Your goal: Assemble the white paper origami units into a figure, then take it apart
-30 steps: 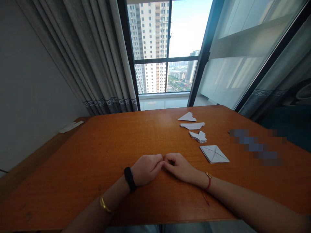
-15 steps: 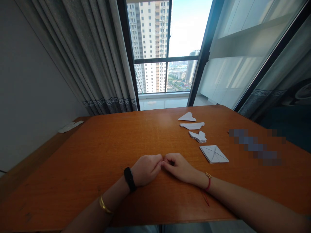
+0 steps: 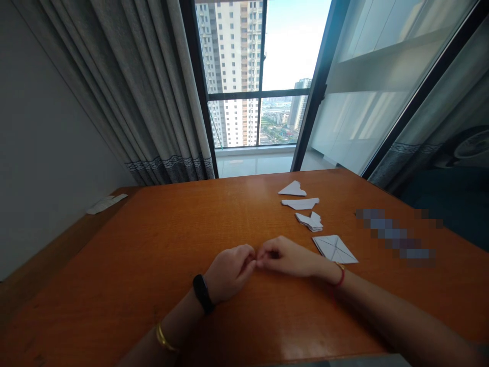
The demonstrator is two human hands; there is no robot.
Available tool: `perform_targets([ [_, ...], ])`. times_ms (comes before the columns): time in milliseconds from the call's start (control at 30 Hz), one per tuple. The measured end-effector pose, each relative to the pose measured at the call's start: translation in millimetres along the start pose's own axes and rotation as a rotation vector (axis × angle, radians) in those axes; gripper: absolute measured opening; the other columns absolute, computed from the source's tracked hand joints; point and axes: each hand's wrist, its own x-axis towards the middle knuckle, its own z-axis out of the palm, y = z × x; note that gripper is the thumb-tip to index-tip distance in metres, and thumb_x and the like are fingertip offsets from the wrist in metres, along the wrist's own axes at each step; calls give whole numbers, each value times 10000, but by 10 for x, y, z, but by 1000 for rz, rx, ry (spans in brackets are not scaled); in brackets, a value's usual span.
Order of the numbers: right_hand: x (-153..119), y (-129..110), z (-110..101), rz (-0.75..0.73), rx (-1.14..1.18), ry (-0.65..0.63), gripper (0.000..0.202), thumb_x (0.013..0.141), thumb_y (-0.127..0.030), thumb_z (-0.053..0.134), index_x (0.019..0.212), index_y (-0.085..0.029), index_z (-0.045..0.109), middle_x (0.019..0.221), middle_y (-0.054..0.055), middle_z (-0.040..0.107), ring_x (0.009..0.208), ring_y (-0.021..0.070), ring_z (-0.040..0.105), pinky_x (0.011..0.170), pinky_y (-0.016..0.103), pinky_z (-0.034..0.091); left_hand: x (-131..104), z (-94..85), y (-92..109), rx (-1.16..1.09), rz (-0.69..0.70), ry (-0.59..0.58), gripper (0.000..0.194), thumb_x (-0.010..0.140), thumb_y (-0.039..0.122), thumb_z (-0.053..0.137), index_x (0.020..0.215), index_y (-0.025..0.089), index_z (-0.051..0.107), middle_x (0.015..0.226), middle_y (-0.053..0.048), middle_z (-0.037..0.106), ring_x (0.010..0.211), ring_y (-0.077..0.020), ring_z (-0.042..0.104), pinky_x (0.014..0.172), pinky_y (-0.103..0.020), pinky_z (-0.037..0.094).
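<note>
Over the wooden table [image 3: 164,244], my left hand [image 3: 230,271] and my right hand [image 3: 289,256] meet fingertip to fingertip. Both are closed in a pinch. Whatever lies between the fingers, if anything, is too small or hidden to name. Closest to my right hand is a folded white paper square [image 3: 333,246] with crossing lines on its face; my right wrist covers part of its lower edge. Beyond it stand out a folded paper piece with a notch [image 3: 310,221], a long flat paper piece [image 3: 300,204] and a triangular paper piece [image 3: 293,189].
A pixelated, unreadable patch [image 3: 397,234] covers something on the table's right side. White paper strips [image 3: 107,204] lie on the ledge at the left wall. Behind the table are a grey curtain [image 3: 160,102] and a window with a dark frame [image 3: 261,94].
My right wrist has risen and shifted slightly right, now overlapping the paper square's lower edge. The fingertips of both hands stay together. The view has shifted a little.
</note>
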Motion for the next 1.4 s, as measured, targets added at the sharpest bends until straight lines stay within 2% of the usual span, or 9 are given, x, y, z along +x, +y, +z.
perform_targets([
  [100, 242, 288, -633, 137, -248, 417, 401, 899, -466, 409, 1033, -168, 642, 1021, 89, 644, 924, 206, 579, 821, 314, 447, 3, -9, -11, -34, -22, 55, 182, 899, 283, 426, 1039, 193, 501, 865, -18, 607, 739, -158, 552, 678, -270, 404],
  [167, 406, 570, -1012, 425, -544, 654, 520, 853, -503, 481, 1264, -187, 523, 1302, 137, 501, 1176, 286, 455, 986, 419, 348, 8, -3, -15, -52, -27, 60, 203, 895, 279, 435, 1065, 193, 506, 880, -19, 610, 742, -155, 554, 687, -270, 415],
  [267, 556, 922, -1294, 682, -665, 664, 732, 791, -589, 526, 1375, -165, 404, 1450, 193, 306, 1304, 423, 264, 1006, 586, 241, 15, 6, -17, -68, -35, 49, 202, 887, 271, 447, 1054, 194, 530, 875, -18, 616, 739, -152, 557, 672, -264, 421],
  [400, 592, 1013, -1116, 633, -648, 499, 447, 861, -411, 482, 1224, -164, 562, 1308, 176, 499, 1194, 342, 447, 977, 487, 318, 21, 7, -41, -90, -54, 52, 187, 882, 260, 452, 1028, 196, 550, 857, -15, 621, 721, -149, 558, 660, -265, 429],
  [567, 417, 632, -476, 372, -654, 371, 308, 829, -245, 510, 1111, -273, 630, 1236, 49, 591, 1146, 234, 505, 1019, 407, 290, 34, 34, -111, -106, -54, 107, 168, 858, 226, 483, 1009, 196, 551, 944, -37, 619, 834, -169, 574, 785, -309, 458],
  [800, 22, 62, -130, -182, -274, 102, 502, 788, -266, 604, 1282, -230, 521, 1309, 80, 540, 1198, 220, 489, 1033, 365, 348, 37, 91, -190, -55, -28, 275, 486, 770, 260, 623, 1220, 211, 446, 1263, -96, 503, 1173, -248, 463, 1008, -428, 373],
  [1033, -6, 684, -569, 354, -516, 589, 653, 751, -423, 635, 1326, -167, 462, 1387, 150, 444, 1294, 322, 373, 1065, 484, 295, 21, 120, -227, -33, -118, 208, 381, 798, 231, 577, 1165, 207, 480, 1177, -90, 569, 1106, -247, 522, 964, -439, 422],
  [1133, 0, 908, -571, 546, -582, 603, 762, 722, -447, 649, 1371, -141, 392, 1391, 183, 429, 1267, 377, 387, 1020, 538, 312, 18, 151, -226, 14, -34, 132, 558, 799, 252, 595, 1317, 230, 389, 1357, -93, 465, 1263, -252, 410, 1074, -474, 323],
  [1400, 63, 650, -293, 139, -192, 566, 750, 715, -167, 560, 1406, -252, 282, 1282, 84, 480, 1083, 220, 510, 928, 393, 437, -28, 242, -251, 100, -57, 36, 775, 770, 281, 634, 1435, 261, 237, 1504, -103, 267, 1381, -295, 232, 1118, -569, 181],
])
